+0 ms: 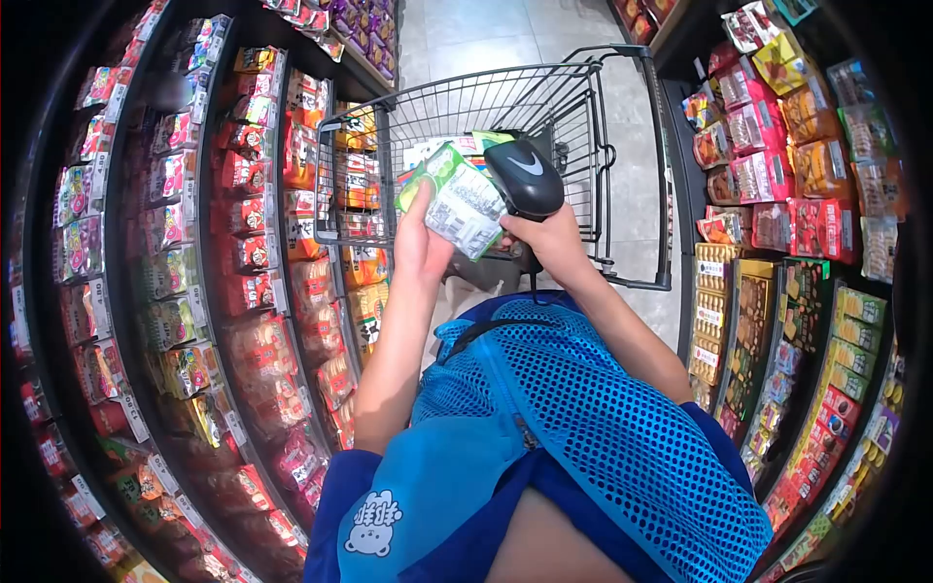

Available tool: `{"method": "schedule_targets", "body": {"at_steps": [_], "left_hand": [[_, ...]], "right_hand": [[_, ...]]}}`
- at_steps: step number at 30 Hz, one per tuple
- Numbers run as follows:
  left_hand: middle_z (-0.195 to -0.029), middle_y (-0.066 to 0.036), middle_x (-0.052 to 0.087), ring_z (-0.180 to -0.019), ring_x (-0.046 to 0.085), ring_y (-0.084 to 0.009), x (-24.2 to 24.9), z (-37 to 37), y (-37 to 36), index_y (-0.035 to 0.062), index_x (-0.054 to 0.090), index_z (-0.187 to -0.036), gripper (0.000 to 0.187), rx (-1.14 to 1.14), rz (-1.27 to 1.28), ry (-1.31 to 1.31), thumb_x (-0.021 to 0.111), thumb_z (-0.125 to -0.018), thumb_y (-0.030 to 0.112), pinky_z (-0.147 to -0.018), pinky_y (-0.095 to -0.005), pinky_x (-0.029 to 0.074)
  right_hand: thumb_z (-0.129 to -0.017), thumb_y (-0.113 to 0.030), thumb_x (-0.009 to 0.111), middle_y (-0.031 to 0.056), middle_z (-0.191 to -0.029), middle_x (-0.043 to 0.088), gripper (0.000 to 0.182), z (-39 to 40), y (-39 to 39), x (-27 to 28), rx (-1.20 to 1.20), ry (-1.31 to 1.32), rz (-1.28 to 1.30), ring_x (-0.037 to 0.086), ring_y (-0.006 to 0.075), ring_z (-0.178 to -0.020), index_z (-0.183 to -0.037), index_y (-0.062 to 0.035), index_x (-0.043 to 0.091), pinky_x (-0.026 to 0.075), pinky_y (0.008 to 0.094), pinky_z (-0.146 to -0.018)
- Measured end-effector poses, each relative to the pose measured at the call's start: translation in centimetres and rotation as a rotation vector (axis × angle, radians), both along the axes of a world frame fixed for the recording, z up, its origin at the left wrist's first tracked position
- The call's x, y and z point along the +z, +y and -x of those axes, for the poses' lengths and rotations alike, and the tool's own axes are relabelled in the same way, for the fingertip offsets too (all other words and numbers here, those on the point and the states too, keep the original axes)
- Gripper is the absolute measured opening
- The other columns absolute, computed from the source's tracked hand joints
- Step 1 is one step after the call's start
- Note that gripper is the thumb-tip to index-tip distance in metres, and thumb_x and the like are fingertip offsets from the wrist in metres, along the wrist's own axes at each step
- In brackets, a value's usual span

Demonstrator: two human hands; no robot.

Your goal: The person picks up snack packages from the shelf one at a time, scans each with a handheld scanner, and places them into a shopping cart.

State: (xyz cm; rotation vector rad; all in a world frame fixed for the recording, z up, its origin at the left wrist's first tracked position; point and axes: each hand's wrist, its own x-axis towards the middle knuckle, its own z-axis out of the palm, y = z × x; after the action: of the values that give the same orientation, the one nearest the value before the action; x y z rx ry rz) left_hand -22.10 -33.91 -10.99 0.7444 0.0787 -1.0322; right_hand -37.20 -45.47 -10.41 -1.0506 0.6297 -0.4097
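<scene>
In my left hand is a green and white snack packet, its printed back turned up, with my fingers closed on its left edge. My right hand is wrapped around the handle of a black barcode scanner. The scanner's head sits right beside the packet's upper right edge. Both are held above the near side of a black wire shopping cart. Behind the packet, several coloured packages show partly inside the cart; the rest of them is hidden.
Shelves of bagged snacks with price labels rise close on my left. More shelves of packets stand on my right. A grey tiled floor runs ahead between them. A blue mesh vest covers my front.
</scene>
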Motion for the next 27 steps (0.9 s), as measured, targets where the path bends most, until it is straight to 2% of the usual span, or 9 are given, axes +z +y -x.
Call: {"method": "schedule_targets", "body": {"at_steps": [5,7,10,13,14,17,22,26,27], "left_hand": [[-0.134,-0.013,0.055,-0.124,0.053,-0.0283,-0.2,-3.2,0.7,0.0028,0.045,-0.136,0.041,0.084,-0.015,0.056,0.045,-0.102,0.026,-0.107,-0.0471,0.040],[-0.135,-0.014,0.054,-0.124,0.053,-0.0284,-0.4,-4.9,1.0,0.0028,0.045,-0.136,0.041,0.102,0.015,0.092,0.043,-0.102,0.026,-0.107,-0.0473,0.039],[-0.136,-0.015,0.053,-0.126,0.051,-0.0289,-0.1,-6.7,1.1,0.0032,0.043,-0.138,0.043,0.130,0.006,0.085,0.037,-0.104,0.029,-0.109,-0.0482,0.037],[-0.137,-0.015,0.052,-0.127,0.050,-0.0288,0.2,-7.8,1.2,0.0023,0.041,-0.139,0.045,0.139,-0.005,0.057,0.032,-0.105,0.031,-0.109,-0.0470,0.038],[-0.137,-0.016,0.051,-0.127,0.050,-0.0287,0.1,-8.0,1.3,0.0020,0.041,-0.139,0.045,0.136,0.011,0.022,0.031,-0.105,0.030,-0.108,-0.0466,0.038],[-0.137,-0.016,0.051,-0.126,0.050,-0.0283,0.1,-8.3,1.3,0.0011,0.041,-0.138,0.044,0.153,-0.002,-0.037,0.029,-0.106,0.029,-0.107,-0.0450,0.040],[-0.136,-0.015,0.052,-0.125,0.051,-0.0276,-0.1,-8.3,0.9,0.0013,0.042,-0.137,0.044,0.151,-0.015,-0.038,0.030,-0.106,0.030,-0.107,-0.0443,0.041],[-0.135,-0.014,0.052,-0.125,0.051,-0.0271,-0.3,-7.5,0.5,0.0017,0.042,-0.137,0.045,0.166,0.021,-0.047,0.029,-0.106,0.031,-0.107,-0.0440,0.041],[-0.135,-0.014,0.052,-0.126,0.051,-0.0272,-0.2,-6.9,0.3,0.0018,0.041,-0.137,0.045,0.173,0.039,-0.056,0.029,-0.106,0.032,-0.107,-0.0442,0.040]], "right_hand": [[-0.083,-0.002,0.067,0.0077,-0.079,0.066,0.017,1.1,-1.6,0.1,0.112,0.129,0.077,0.065,0.0134,-0.066,-0.097,0.0043,0.062,0.051,0.0245,-0.056],[-0.082,-0.003,0.066,0.0072,-0.074,0.064,0.010,1.8,-1.8,0.6,0.004,0.200,0.039,0.064,0.0138,-0.062,-0.089,0.0034,0.062,0.049,0.0260,-0.053],[-0.077,0.001,0.066,0.0062,-0.073,0.063,0.010,3.8,-2.6,-0.7,0.050,0.376,0.185,0.062,0.0127,-0.060,-0.086,0.0028,0.062,0.048,0.0259,-0.052],[-0.076,-0.003,0.069,0.0070,-0.076,0.066,0.019,5.6,-2.5,-1.1,0.169,0.503,0.259,0.062,0.0125,-0.064,-0.094,0.0022,0.063,0.049,0.0282,-0.058],[-0.075,-0.004,0.072,0.0085,-0.083,0.068,0.028,6.1,-2.2,-1.7,0.188,0.571,0.420,0.065,0.0156,-0.076,-0.101,0.0018,0.063,0.051,0.0309,-0.069],[-0.076,-0.005,0.073,0.0094,-0.090,0.069,0.031,7.3,-1.0,-2.9,0.268,0.618,0.472,0.066,0.0189,-0.086,-0.104,0.0020,0.062,0.051,0.0326,-0.079],[-0.078,-0.010,0.074,0.0079,-0.070,0.065,0.024,6.7,1.0,-3.1,0.337,0.691,0.395,0.060,0.0122,-0.051,-0.096,0.0003,0.062,0.049,0.0282,-0.046],[-0.078,-0.011,0.074,0.0056,-0.073,0.065,0.026,5.8,1.9,-3.2,0.246,0.591,0.292,0.061,0.0104,-0.056,-0.098,0.0019,0.062,0.049,0.0273,-0.049],[-0.080,-0.012,0.074,0.0048,-0.077,0.066,0.027,4.9,2.1,-3.7,0.129,0.387,0.267,0.063,0.0105,-0.063,-0.100,0.0020,0.062,0.051,0.0256,-0.053]]}}
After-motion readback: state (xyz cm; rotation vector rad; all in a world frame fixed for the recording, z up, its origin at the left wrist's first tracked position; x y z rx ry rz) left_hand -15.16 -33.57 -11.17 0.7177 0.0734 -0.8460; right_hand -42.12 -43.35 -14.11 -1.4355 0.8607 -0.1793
